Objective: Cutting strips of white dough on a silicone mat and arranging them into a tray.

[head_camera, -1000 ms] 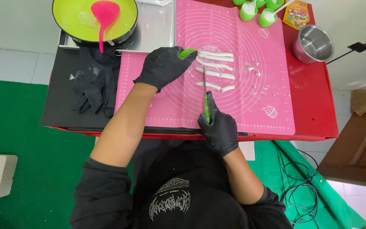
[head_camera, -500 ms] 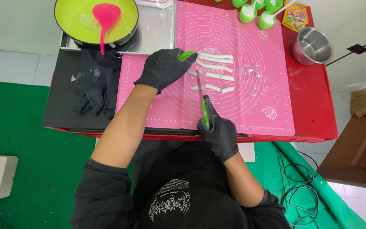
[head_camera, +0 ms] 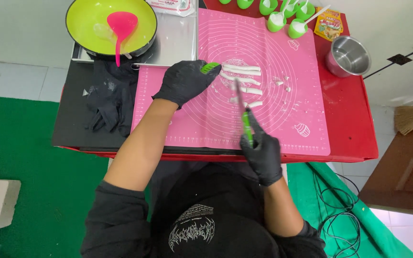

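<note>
Gloved hands cutting white dough strips point(head_camera: 241, 79) on pink silicone mat point(head_camera: 292, 114), frame centre.
Right hand point(head_camera: 262, 155) fingers wrapped around green-handled knife point(head_camera: 245, 119), blade on strips; left hand point(head_camera: 183, 82) fingers curled around a green scraper point(head_camera: 210, 67), just left of strips.

Left hand point(head_camera: 183, 83) in a black glove, thin and slightly glossy, cuff ending at the wrist. Right hand point(head_camera: 263, 155) in a matching black glove, creased over the knuckles. Forearms bare. Black long sleeves pushed up to the elbows, bunched in folds there. Black top, loose fit, with a white graphic print on the chest: jagged, spiky lettering-like shapes under a curved band. Fabric matte, no other markings, no jewellery or watch visible.
</note>
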